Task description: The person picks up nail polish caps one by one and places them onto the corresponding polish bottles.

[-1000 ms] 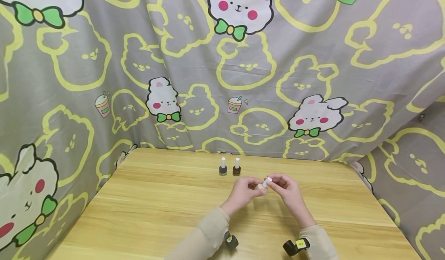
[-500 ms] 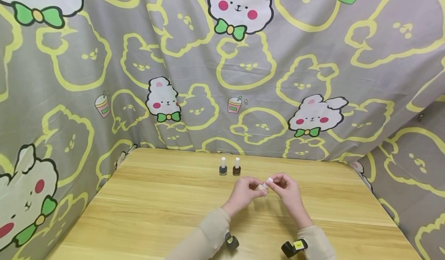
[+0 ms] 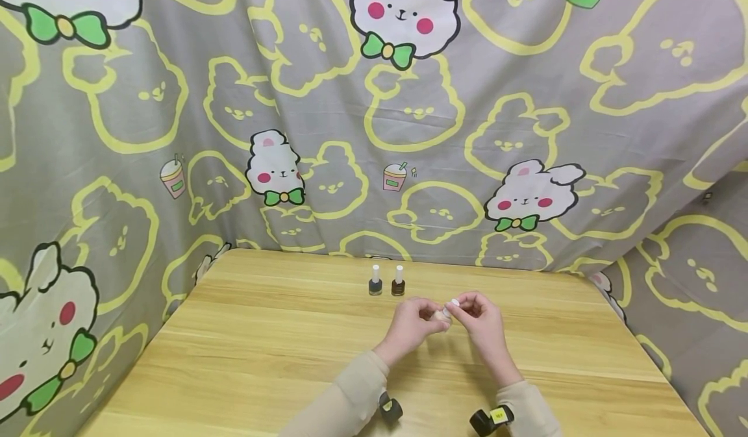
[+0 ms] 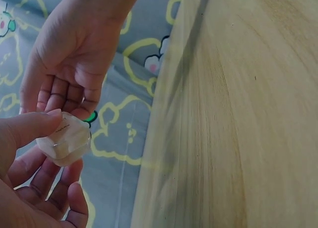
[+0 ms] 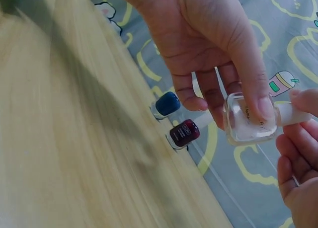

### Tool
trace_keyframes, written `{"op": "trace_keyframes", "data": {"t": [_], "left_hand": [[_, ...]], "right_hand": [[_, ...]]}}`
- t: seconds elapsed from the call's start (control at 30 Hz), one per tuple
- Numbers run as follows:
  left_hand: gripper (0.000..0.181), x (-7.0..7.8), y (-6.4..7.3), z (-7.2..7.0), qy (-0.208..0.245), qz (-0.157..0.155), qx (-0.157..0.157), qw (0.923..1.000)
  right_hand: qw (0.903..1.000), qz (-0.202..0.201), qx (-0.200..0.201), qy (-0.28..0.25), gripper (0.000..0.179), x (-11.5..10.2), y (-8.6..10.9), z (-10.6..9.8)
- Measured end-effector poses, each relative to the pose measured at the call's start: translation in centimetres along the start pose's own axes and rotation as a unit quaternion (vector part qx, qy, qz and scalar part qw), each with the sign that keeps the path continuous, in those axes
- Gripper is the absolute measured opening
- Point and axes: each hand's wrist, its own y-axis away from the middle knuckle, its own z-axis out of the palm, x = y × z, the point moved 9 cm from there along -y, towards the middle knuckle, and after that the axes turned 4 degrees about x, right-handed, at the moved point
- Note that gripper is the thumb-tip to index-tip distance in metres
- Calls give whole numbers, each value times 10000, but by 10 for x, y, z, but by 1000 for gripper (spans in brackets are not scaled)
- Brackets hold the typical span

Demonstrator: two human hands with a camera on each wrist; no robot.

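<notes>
A small nail polish bottle [image 5: 243, 124] with pale contents and a white cap [image 5: 287, 114] is held tilted above the table. My left hand [image 3: 411, 323] pinches its glass body between thumb and fingers, the thumb lying across the printed label. The cap is in the grip of my right hand [image 3: 482, 323], its thumb and fingertips around the white plastic. In the left wrist view the bottle's base [image 4: 64, 143] faces the camera and the cap is hidden behind the fingers. Cap and bottle are together at the neck in the right wrist view.
Two more nail polish bottles stand upright farther back on the wooden table [image 3: 280, 320]: a dark blue one [image 3: 375, 286] and a dark red-brown one [image 3: 398, 286], both white-capped. A grey patterned curtain [image 3: 345, 119] hangs behind the table and along its sides.
The right hand and wrist have turned slightly, with the wrist shifting a little to the left. The bottle and cap tilt slightly more to the right. The left hand stays nearly in place.
</notes>
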Motion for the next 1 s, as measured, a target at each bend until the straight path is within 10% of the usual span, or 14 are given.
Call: {"op": "trace_keyframes", "data": {"t": [0.53,1.0], "left_hand": [[26,-3,0,3,78,-63,-150,9998],[27,0,0,3,151,-14,-190,9997]], "right_hand": [[9903,-301,-1353,-96,33,-2,-2,3],[9968,-375,-696,72,23,-2,-5,-3]]}}
